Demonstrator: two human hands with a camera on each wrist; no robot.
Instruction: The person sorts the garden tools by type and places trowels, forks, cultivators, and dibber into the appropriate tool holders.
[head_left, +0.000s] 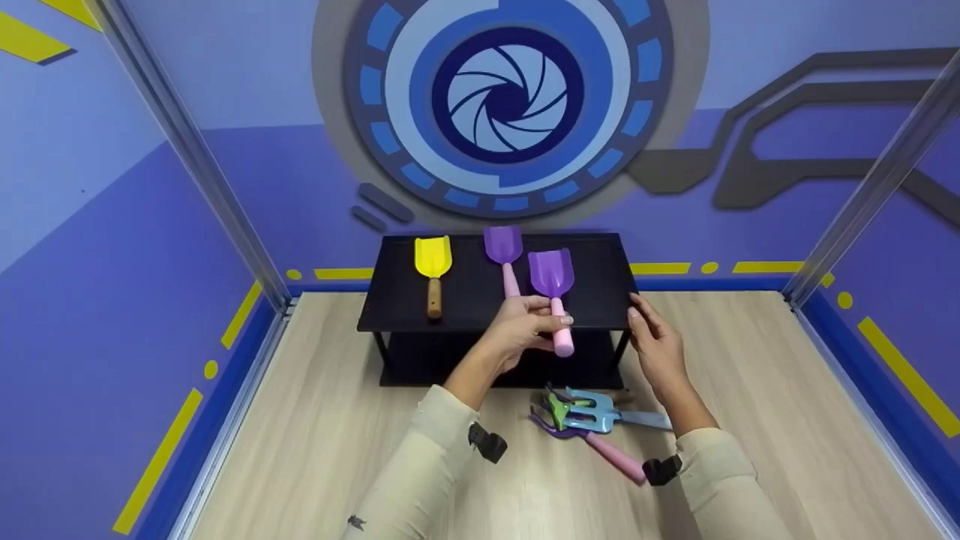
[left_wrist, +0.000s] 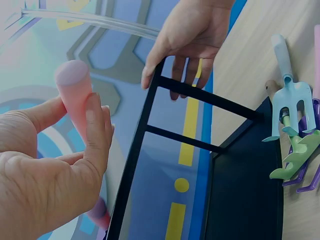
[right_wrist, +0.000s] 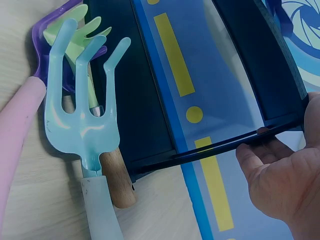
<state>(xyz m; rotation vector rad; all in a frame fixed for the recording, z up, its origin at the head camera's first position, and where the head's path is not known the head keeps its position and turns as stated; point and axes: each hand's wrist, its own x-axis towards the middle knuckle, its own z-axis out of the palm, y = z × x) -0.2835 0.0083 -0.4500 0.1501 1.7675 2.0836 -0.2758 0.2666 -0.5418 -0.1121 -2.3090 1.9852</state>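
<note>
My left hand (head_left: 517, 330) pinches the pink handle of a purple toy shovel (head_left: 551, 271) above the front of a two-tier black rack (head_left: 397, 300). In the left wrist view the handle (left_wrist: 75, 95) tilts up between thumb and fingers. A second purple shovel (head_left: 503, 244) with a pink handle lies on the top shelf, its lower end hidden behind my left hand. To its left is a yellow shovel (head_left: 433, 256) with a wooden handle. My right hand (head_left: 660, 349) holds the rack's front right corner, thumb and fingers on either side of the edge (left_wrist: 159, 75).
In front of the rack's right side, several garden tools lie piled on the wooden table (head_left: 300, 450): a light blue fork (head_left: 596, 411), a green rake-like tool (left_wrist: 297, 155) and a purple one with a pink handle (head_left: 615, 456). A patterned blue wall (head_left: 262, 180) stands behind.
</note>
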